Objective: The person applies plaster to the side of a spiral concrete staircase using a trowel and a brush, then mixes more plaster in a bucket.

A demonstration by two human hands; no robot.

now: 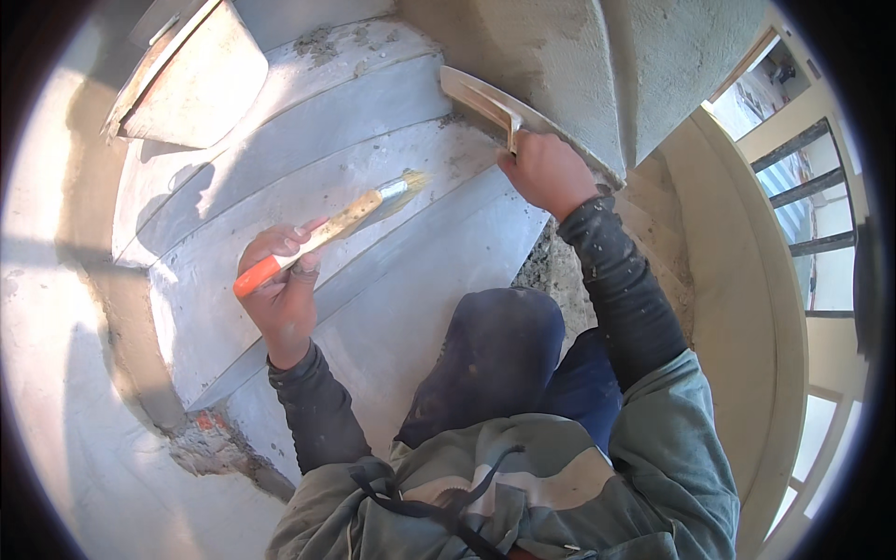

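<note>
— Where's the brush?
— The brush [347, 217] is above the stairs [425, 257], bristles slanting up toward the right. The left hand [285, 289] has its wooden handle pinched near the orange end.
— And the right hand?
— The right hand [553, 175] is wrapped around the grip of a long float [525, 115], at the stairs' right side, along the foot of the plastered wall [546, 51]. I can't tell whether the blade touches it.
— What about the surface and the room?
— The stairs are smooth grey, with crumbs of mortar scattered on them. Broken mortar [219, 441] edges them at lower left. Right of the stairs stand a curved low wall [747, 289] and, beyond it, a barred window [810, 198].
— Any containers?
— A pale bucket [201, 89], tilted, at the stairs' upper left. Its mouth faces away, so its contents are hidden.
</note>
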